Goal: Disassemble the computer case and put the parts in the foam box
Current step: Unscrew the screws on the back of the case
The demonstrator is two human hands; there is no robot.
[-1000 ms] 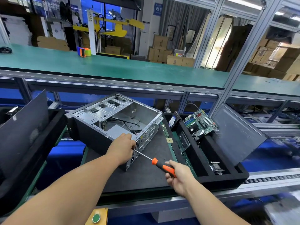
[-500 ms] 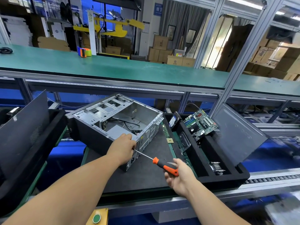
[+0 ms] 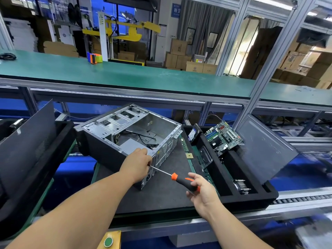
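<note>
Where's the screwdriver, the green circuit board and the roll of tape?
screwdriver (image 3: 186, 182): head view, on its orange-and-black handle, held by the right hand.
circuit board (image 3: 223, 136): head view, middle of the board, leaning in the foam box.
tape (image 3: 95, 58): head view, on the roll's side, far green bench.

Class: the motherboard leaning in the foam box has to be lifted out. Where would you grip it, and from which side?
Probably by the bare upper edges of the motherboard, coming from above: it stands tilted in the foam box, edges exposed, its face crowded with components.
</note>
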